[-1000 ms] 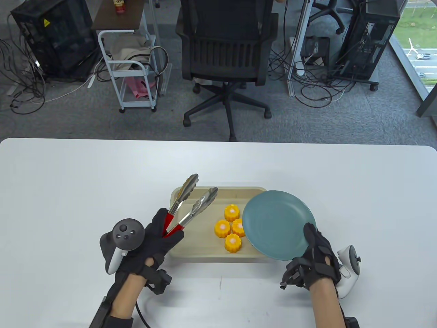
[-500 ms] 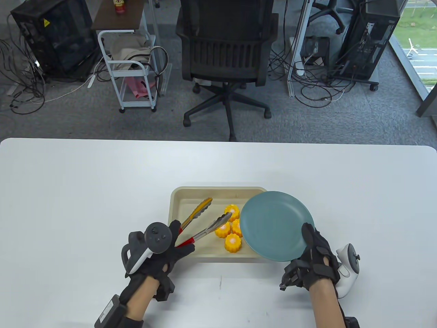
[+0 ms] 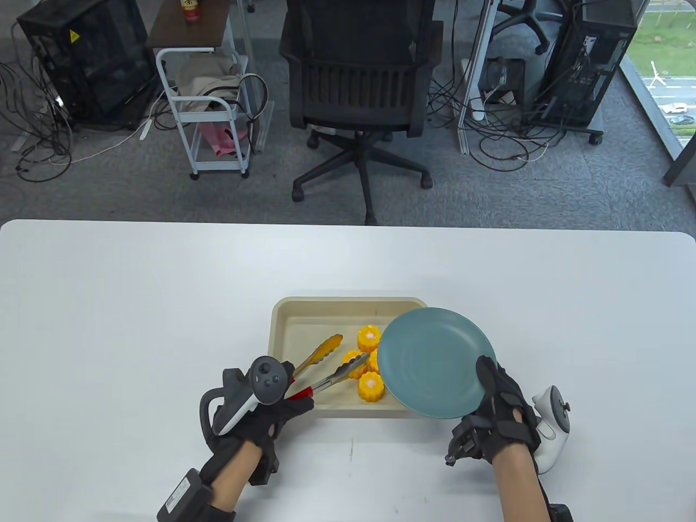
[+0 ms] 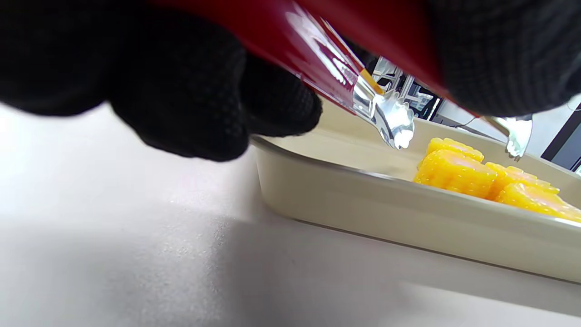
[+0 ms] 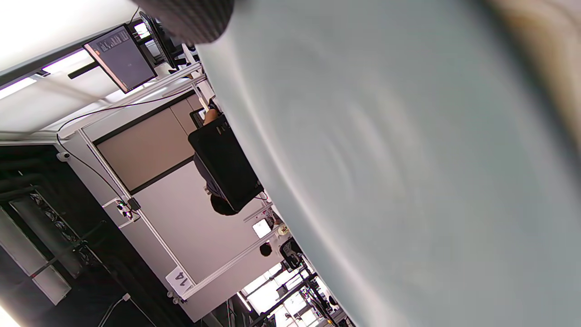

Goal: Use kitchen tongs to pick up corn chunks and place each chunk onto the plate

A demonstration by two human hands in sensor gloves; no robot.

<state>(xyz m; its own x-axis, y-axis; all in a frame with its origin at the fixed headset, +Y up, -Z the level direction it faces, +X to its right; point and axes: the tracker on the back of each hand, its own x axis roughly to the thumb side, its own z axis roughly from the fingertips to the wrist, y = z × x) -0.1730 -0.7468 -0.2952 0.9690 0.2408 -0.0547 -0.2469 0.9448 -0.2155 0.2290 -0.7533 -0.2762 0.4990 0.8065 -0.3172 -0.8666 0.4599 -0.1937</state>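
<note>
While the left hand (image 3: 266, 410) gripped the red handles of the tongs (image 3: 321, 367), its fingers curled round them, the two metal tips stood apart over the beige tray (image 3: 283, 312) — one above bare tray floor, the other reaching across the nearest corn chunk (image 3: 353, 363). From the left wrist view the tips hung a little above the corn and touched nothing. Four corn chunks sat clustered in the tray, the right-hand one partly hidden under the edge of the teal plate (image 3: 432, 361).

The right hand (image 3: 500, 418) held that plate by its near rim, thumb on top and fingers below, tilted and raised so that it overhung the tray's right side. Nothing lay on the plate, so no chunk had yet been delivered.

As I judged it, the step in hand was the first pick: lining the open tongs up on a chunk. The next move called for lowering the tips to either side of one chunk — probably the nearest — and squeezing firmly enough to lift it without knocking its neighbours, which sat touching or nearly so.
</note>
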